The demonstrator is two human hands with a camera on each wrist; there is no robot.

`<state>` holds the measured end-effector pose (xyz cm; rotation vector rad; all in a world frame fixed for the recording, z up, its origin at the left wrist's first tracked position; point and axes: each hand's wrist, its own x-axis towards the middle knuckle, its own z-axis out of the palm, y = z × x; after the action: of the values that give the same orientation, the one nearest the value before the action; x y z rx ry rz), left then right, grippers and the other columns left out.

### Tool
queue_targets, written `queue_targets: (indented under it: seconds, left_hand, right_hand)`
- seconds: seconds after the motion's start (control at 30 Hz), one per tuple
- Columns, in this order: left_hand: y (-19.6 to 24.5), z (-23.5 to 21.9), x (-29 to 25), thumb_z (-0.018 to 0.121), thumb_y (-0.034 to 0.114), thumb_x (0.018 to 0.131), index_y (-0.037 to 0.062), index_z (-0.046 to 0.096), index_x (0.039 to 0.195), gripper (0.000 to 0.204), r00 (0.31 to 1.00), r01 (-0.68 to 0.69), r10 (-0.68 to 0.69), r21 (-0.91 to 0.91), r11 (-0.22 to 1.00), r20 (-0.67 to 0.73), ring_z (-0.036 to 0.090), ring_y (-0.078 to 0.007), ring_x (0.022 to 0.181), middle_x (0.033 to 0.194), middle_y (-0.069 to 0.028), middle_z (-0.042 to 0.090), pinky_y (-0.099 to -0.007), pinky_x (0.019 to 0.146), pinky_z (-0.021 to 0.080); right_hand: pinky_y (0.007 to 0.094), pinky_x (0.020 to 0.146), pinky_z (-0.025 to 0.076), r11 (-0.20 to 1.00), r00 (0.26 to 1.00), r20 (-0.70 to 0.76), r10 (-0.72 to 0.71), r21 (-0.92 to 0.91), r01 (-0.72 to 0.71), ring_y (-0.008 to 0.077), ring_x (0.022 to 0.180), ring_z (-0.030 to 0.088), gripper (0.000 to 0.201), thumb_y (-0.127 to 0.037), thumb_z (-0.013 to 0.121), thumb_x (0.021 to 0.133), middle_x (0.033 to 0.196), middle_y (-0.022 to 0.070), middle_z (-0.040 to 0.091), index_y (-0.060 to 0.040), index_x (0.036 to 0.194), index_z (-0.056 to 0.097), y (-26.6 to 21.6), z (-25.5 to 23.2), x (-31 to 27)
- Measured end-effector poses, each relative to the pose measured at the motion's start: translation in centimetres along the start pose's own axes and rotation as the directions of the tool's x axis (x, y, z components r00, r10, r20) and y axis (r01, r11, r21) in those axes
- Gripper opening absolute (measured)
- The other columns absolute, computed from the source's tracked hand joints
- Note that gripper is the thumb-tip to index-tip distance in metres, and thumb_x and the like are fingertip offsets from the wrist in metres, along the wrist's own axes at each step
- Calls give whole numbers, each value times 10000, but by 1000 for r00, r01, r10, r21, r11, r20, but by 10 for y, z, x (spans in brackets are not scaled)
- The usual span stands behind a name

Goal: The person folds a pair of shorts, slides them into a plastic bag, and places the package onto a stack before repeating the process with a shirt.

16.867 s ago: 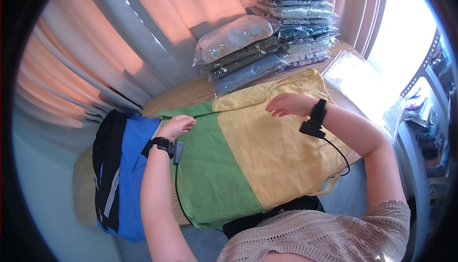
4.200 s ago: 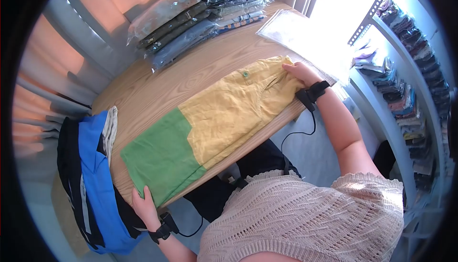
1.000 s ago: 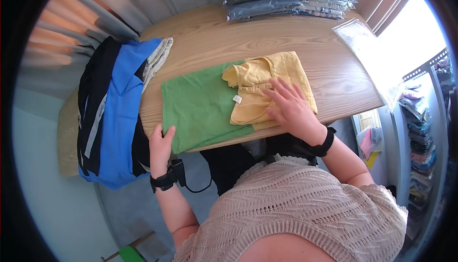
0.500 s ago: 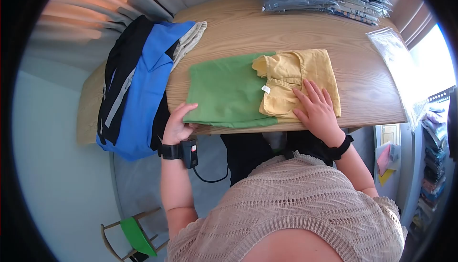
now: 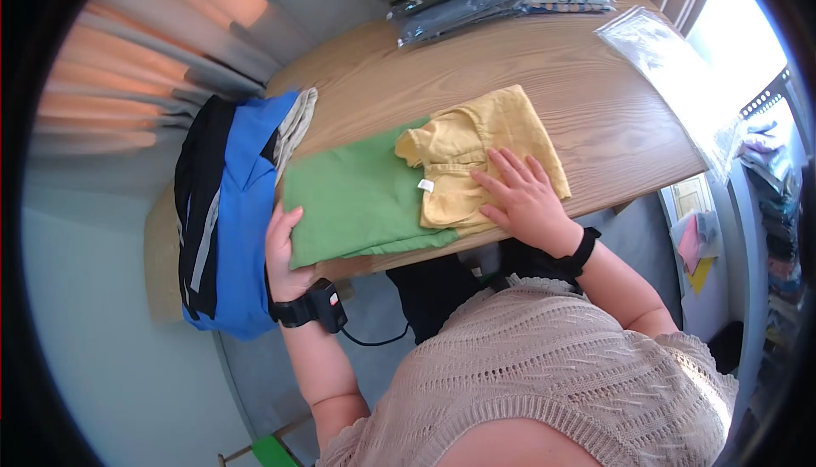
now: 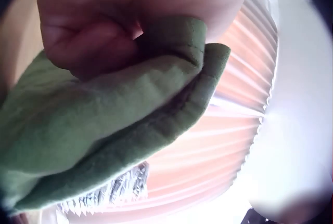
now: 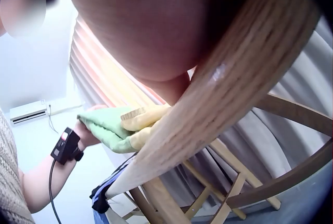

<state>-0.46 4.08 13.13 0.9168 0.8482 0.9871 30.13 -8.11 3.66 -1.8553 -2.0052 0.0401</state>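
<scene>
A folded green-and-yellow garment point(image 5: 357, 199) lies along the table's front edge in the head view, its yellow part point(image 5: 510, 127) doubled over toward the green part. A small white label point(image 5: 426, 185) shows near the yellow neckline-like opening. My left hand point(image 5: 283, 246) grips the outer green end, thumb on top. In the left wrist view, that hand's curled fingers point(image 6: 104, 47) hold the layered green hem point(image 6: 182, 42). The right wrist view shows the green end point(image 7: 106, 125) raised at the left hand. My right hand point(image 5: 531, 203) rests spread on the yellow part.
Blue and black clothes point(image 5: 246, 229) hang over the left side of the wooden table point(image 5: 612, 118). Bagged garments point(image 5: 476, 8) are stacked at the back. Clear plastic bags point(image 5: 654, 59) lie at the right edge. Shelves with packed clothes point(image 5: 769, 186) stand beyond.
The garment was spread wide, then folded into a long strip, then its yellow end was turned over. In the last half second the left hand has taken hold of the green end. The right hand stays.
</scene>
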Motion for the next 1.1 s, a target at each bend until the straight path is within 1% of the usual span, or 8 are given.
queue_targets:
  seconds: [0.2,0.27,0.4,0.6,0.73,0.9,1.0,1.1]
  left_hand:
    - [22,119,28,504,65,854,-41,424,1290,455,961,-93,15,270,958,277,610,-166,931,1037,-107,607,-290,786,502]
    - [8,155,41,522,71,837,-54,425,1281,471,916,-73,-149,522,850,372,609,-161,917,1048,-122,610,-292,765,491]
    - [-70,220,65,541,96,835,-66,372,1325,543,836,-287,-195,710,643,513,564,-118,722,910,-83,589,-249,648,475]
    - [-113,225,49,574,202,878,-60,332,1365,604,674,-165,-506,777,607,539,604,-178,887,1075,-184,596,-303,790,486]
    - [-85,166,23,635,240,832,-6,404,1336,606,697,-588,-187,700,405,693,526,-304,1088,1189,-206,546,-380,937,418]
    - [-84,117,-3,730,188,709,116,476,1323,669,687,-721,-109,693,24,718,187,-408,1371,1473,-182,267,-479,1088,243]
    - [-111,96,1,728,150,704,113,479,1317,663,688,-720,-51,690,79,724,207,-409,1363,1467,-191,278,-475,1092,241]
    - [-124,92,0,721,94,688,111,480,1310,668,684,-730,65,680,75,727,208,-410,1364,1465,-201,273,-473,1095,236]
  right_hand:
    - [321,964,407,808,987,-36,158,579,-108,265,1181,494,320,-162,541,892,1300,140,503,-80,1199,576,26,-29,4]
    - [293,875,449,299,849,323,417,834,-464,186,990,572,271,-178,494,938,1095,90,605,-17,1136,587,40,-42,6]
    - [269,719,492,-450,832,424,357,859,-244,134,772,572,347,-280,429,989,870,54,607,21,1094,567,66,-17,5]
    - [259,714,511,-360,798,464,384,871,-333,144,831,603,381,-306,475,969,940,89,612,34,1125,545,63,-37,3]
    - [268,714,501,-243,773,487,406,873,-422,148,869,598,447,-299,504,952,1025,121,618,73,1201,509,52,-56,10]
    - [249,699,443,490,792,542,281,628,-604,115,832,564,570,-415,588,876,990,67,629,36,1219,525,81,-76,45]
    - [251,650,430,127,764,627,149,754,-644,123,751,546,569,-459,603,852,925,72,637,35,1133,572,115,-47,81]
    - [273,604,433,237,667,667,330,626,-743,128,693,536,465,-425,583,874,813,60,618,9,1041,595,100,-58,104]
